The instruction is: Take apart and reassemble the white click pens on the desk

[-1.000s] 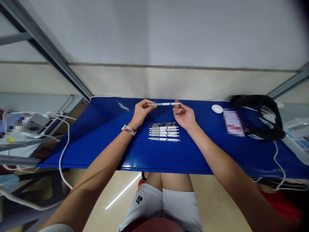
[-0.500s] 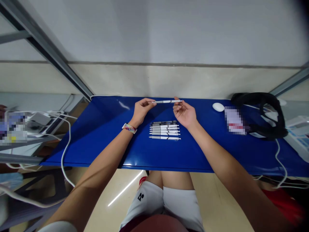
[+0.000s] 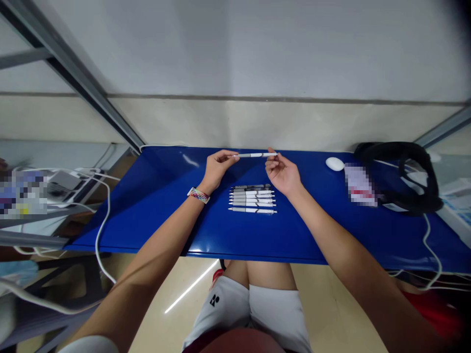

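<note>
Hardly anything has shifted: the left hand (image 3: 216, 169) still pinches the pen (image 3: 253, 155) at its left end, the right hand's (image 3: 284, 175) fingertips closed at the other. So it stays held, beyond the row of pens (image 3: 252, 200).

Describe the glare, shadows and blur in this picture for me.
Head view: glare on the blue table by its front edge and far left; head view: a soft darker band down the wall; head view: a bright streak across the floor, upper right corner dark; head view: the held pen too small for reading any print.
</note>
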`<state>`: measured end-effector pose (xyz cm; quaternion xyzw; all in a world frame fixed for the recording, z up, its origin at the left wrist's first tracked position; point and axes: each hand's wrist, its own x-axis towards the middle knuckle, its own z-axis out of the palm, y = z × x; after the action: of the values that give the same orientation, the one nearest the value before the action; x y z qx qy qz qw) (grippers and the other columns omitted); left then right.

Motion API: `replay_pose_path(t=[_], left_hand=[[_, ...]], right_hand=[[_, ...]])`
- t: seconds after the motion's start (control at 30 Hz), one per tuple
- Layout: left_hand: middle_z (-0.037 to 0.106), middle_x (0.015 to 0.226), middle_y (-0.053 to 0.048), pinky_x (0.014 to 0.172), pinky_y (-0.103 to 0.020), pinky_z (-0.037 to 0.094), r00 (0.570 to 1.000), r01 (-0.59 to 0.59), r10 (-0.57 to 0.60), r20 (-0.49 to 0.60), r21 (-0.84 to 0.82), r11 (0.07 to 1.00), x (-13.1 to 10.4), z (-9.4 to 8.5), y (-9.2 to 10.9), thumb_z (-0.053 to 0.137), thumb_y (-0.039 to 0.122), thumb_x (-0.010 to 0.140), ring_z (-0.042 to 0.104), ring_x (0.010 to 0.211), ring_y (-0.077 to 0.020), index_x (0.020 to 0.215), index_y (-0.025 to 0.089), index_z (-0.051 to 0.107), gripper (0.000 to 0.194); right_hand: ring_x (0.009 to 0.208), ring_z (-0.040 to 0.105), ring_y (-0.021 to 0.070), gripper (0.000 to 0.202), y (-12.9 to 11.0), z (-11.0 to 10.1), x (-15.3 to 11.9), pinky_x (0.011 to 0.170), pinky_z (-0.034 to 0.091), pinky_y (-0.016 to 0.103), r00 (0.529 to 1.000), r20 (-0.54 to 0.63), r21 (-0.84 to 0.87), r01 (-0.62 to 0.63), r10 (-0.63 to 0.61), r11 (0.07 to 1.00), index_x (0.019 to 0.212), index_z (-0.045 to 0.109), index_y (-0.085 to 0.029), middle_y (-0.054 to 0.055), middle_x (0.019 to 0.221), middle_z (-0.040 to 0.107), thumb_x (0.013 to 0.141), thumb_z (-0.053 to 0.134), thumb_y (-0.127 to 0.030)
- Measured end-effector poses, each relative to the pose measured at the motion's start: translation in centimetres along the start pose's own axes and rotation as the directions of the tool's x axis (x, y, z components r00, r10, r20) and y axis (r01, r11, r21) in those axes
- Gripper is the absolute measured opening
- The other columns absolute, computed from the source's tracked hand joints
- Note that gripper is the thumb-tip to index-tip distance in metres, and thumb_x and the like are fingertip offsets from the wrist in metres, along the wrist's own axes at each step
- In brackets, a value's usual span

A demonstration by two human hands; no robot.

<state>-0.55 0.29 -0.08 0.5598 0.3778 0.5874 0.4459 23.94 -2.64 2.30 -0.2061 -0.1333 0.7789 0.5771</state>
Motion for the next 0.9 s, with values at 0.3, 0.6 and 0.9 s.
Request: replay_pose_path(t=[0.3, 0.6, 0.9], left_hand=[[0.080, 0.084, -0.003, 0.080, -0.029, 0.056, 1.000, 0.011, -0.010, 0.011, -0.010, 1.000, 0.01, 0.03, -0.10, 0.096, 0.038, 0.075, 0.070, 0.077, -0.0147, 0.097, 0.021, 0.087, 0.029], [0.080, 0.086, -0.003, 0.082, -0.031, 0.056, 1.000, 0.009, -0.009, 0.014, -0.001, 1.000, -0.03, 0.10, -0.01, 0.097, 0.038, 0.074, 0.070, 0.080, -0.0158, 0.095, 0.021, 0.086, 0.029], [0.080, 0.087, -0.004, 0.083, -0.032, 0.056, 1.000, 0.003, -0.003, 0.013, 0.004, 1.000, -0.04, 0.01, -0.02, 0.096, 0.038, 0.074, 0.071, 0.081, -0.0161, 0.095, 0.022, 0.086, 0.028]], right_hand=[[0.065, 0.059, 0.0114, 0.020, -0.05, -0.09, -0.45, 0.059, 0.060, 0.022, 0.999, 0.003, -0.038, 0.038, -0.038, 0.999, 0.118, 0.071, -0.020, 0.000, 0.081, 0.066, 0.104, 0.056, -0.019], [0.058, 0.054, 0.0080, 0.016, -0.13, -0.06, -0.19, 0.055, 0.055, 0.017, 0.999, 0.002, -0.032, 0.037, -0.037, 0.999, 0.107, 0.070, -0.020, -0.002, 0.073, 0.063, 0.105, 0.055, -0.015], [0.059, 0.055, 0.0097, 0.014, -0.08, -0.04, -0.24, 0.056, 0.056, 0.021, 0.998, 0.014, -0.100, 0.066, -0.065, 0.993, 0.110, 0.071, -0.022, -0.002, 0.074, 0.063, 0.102, 0.061, -0.017]])
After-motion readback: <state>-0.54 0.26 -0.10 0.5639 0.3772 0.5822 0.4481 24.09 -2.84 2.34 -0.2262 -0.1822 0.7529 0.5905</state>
